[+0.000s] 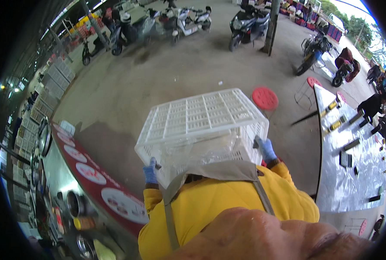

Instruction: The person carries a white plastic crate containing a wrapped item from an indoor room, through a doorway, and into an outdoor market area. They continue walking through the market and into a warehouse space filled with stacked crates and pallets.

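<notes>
A white slatted plastic crate (pixel 197 116) is held out in front of my yellow-sleeved body, off the ground. My left hand (pixel 150 171), in a blue and grey glove, is closed on its near left edge. On the opposite side my right hand (pixel 266 149), gloved alike, grips the near right edge. Beneath the crate's upper grid, clear plastic wrapping (pixel 201 148) shows around something pale that I cannot make out. Parts of my fingers are hidden by the crate walls.
At left runs a metal counter with a red printed front (pixel 93 171), bearing pots and jars. A red stool (pixel 265 99) stands just beyond the crate. On the right is a silver-covered table (pixel 353 173). Parked scooters (pixel 249 26) and a post (pixel 272 28) stand ahead.
</notes>
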`<state>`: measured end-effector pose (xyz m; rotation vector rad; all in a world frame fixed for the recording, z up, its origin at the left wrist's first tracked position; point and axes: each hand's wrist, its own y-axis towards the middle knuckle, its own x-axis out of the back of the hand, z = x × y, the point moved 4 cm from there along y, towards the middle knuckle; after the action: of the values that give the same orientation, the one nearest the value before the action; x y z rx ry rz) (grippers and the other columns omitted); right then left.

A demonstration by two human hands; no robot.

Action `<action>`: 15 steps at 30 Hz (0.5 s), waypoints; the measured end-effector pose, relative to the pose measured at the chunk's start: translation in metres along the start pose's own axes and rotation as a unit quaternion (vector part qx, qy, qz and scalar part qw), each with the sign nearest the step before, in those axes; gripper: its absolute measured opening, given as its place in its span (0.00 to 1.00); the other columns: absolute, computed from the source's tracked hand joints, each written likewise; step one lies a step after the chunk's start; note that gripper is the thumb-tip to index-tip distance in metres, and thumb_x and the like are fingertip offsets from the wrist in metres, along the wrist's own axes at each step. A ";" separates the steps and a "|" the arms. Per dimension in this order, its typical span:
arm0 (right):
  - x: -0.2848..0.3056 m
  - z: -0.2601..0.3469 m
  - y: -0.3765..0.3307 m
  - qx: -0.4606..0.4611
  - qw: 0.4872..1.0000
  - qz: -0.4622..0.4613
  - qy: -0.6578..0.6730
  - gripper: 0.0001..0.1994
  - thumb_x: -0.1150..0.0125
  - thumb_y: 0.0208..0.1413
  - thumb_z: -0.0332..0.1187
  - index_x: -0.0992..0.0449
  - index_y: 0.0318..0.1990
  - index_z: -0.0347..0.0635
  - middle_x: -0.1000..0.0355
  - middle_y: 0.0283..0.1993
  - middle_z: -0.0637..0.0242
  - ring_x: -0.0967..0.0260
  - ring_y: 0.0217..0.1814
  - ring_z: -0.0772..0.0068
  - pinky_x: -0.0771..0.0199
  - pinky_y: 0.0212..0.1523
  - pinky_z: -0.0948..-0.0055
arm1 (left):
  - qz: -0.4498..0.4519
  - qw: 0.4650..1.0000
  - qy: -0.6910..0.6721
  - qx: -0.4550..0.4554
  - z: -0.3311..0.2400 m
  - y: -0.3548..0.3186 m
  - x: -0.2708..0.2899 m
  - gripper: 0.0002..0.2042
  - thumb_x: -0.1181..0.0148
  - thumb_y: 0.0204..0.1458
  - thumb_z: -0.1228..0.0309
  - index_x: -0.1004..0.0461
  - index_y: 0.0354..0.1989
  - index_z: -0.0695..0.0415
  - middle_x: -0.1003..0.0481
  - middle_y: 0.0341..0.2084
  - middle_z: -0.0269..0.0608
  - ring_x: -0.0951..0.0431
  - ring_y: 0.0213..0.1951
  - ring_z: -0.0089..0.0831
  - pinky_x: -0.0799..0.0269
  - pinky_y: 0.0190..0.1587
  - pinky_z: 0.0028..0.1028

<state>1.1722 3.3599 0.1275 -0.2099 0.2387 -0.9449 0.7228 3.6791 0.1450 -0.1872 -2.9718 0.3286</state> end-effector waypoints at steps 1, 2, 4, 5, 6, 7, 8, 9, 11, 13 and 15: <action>-0.012 0.011 0.032 0.027 1.000 0.002 0.011 0.14 0.42 0.53 0.39 0.28 0.30 0.34 0.30 0.24 0.65 0.32 0.23 0.73 0.28 0.28 0.73 | 0.026 0.999 -0.020 -0.031 -0.016 0.038 -0.016 0.15 0.41 0.49 0.63 0.28 0.18 0.61 0.28 0.13 0.39 0.30 0.15 0.25 0.33 0.21 0.25; -0.022 0.017 0.054 0.018 1.000 -0.014 0.010 0.14 0.41 0.52 0.40 0.28 0.30 0.34 0.31 0.24 0.65 0.33 0.22 0.72 0.29 0.27 0.73 | 0.058 0.994 -0.047 -0.077 -0.033 0.070 -0.033 0.15 0.41 0.49 0.62 0.28 0.19 0.61 0.28 0.12 0.39 0.30 0.15 0.25 0.33 0.20 0.25; -0.042 0.026 0.092 -0.021 0.995 -0.074 0.066 0.13 0.41 0.52 0.39 0.28 0.27 0.36 0.32 0.21 0.66 0.35 0.20 0.72 0.32 0.24 0.71 | 0.065 0.997 -0.032 -0.035 -0.055 0.139 -0.062 0.15 0.41 0.49 0.63 0.28 0.19 0.63 0.30 0.11 0.39 0.31 0.15 0.26 0.33 0.21 0.26; -0.049 0.033 0.111 -0.017 0.994 -0.085 0.065 0.13 0.41 0.52 0.39 0.28 0.27 0.37 0.32 0.21 0.66 0.36 0.20 0.72 0.32 0.24 0.71 | 0.071 0.997 -0.013 -0.024 -0.065 0.174 -0.077 0.15 0.40 0.48 0.64 0.28 0.19 0.64 0.30 0.10 0.39 0.31 0.15 0.26 0.32 0.21 0.26; -0.051 0.039 0.129 -0.020 0.992 -0.100 0.069 0.13 0.40 0.52 0.39 0.28 0.27 0.37 0.32 0.22 0.66 0.36 0.20 0.72 0.32 0.24 0.71 | 0.127 0.991 -0.007 -0.034 -0.077 0.204 -0.098 0.14 0.40 0.48 0.64 0.27 0.20 0.64 0.30 0.10 0.39 0.31 0.15 0.25 0.32 0.20 0.26; -0.073 0.039 0.144 -0.008 0.993 -0.084 0.087 0.13 0.40 0.52 0.39 0.28 0.27 0.37 0.32 0.22 0.67 0.36 0.20 0.72 0.32 0.23 0.72 | 0.103 0.994 0.016 -0.023 -0.085 0.236 -0.112 0.14 0.39 0.47 0.64 0.27 0.21 0.64 0.30 0.11 0.39 0.30 0.16 0.25 0.32 0.21 0.26; -0.076 0.038 0.157 -0.018 0.992 -0.102 0.072 0.13 0.39 0.51 0.39 0.29 0.27 0.38 0.33 0.22 0.66 0.36 0.19 0.72 0.32 0.23 0.72 | 0.118 0.992 0.031 -0.022 -0.093 0.264 -0.131 0.14 0.38 0.46 0.64 0.27 0.22 0.65 0.29 0.12 0.39 0.30 0.16 0.25 0.31 0.21 0.26; -0.084 0.042 0.183 -0.023 0.988 -0.128 0.088 0.13 0.40 0.51 0.39 0.29 0.27 0.38 0.33 0.21 0.66 0.36 0.20 0.73 0.32 0.23 0.72 | 0.102 0.992 0.070 0.006 -0.099 0.292 -0.147 0.14 0.37 0.45 0.64 0.26 0.23 0.65 0.29 0.14 0.39 0.30 0.16 0.25 0.31 0.22 0.26; -0.097 0.048 0.238 -0.030 0.985 -0.128 0.111 0.13 0.41 0.52 0.39 0.29 0.27 0.38 0.33 0.21 0.66 0.36 0.20 0.73 0.33 0.24 0.73 | 0.100 0.994 0.038 0.013 -0.111 0.343 -0.183 0.14 0.35 0.43 0.64 0.26 0.25 0.65 0.27 0.17 0.38 0.28 0.17 0.26 0.29 0.22 0.26; -0.112 0.063 0.309 -0.002 0.985 -0.084 0.151 0.12 0.42 0.52 0.39 0.29 0.26 0.39 0.33 0.21 0.67 0.36 0.21 0.73 0.33 0.23 0.73 | 0.089 0.996 0.002 -0.001 -0.124 0.388 -0.219 0.14 0.34 0.41 0.66 0.27 0.27 0.66 0.27 0.18 0.39 0.27 0.17 0.26 0.29 0.22 0.25; -0.114 0.086 0.378 0.002 0.989 -0.105 0.105 0.12 0.41 0.52 0.39 0.29 0.26 0.39 0.33 0.21 0.67 0.36 0.20 0.73 0.33 0.23 0.73 | 0.088 0.996 -0.012 0.015 -0.133 0.430 -0.254 0.13 0.33 0.40 0.69 0.27 0.29 0.66 0.27 0.19 0.39 0.27 0.17 0.26 0.28 0.22 0.24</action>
<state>1.4255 3.6751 0.1157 -0.1329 0.4146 -1.1776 1.0393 4.0876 0.1433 -0.4477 -2.9778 0.3995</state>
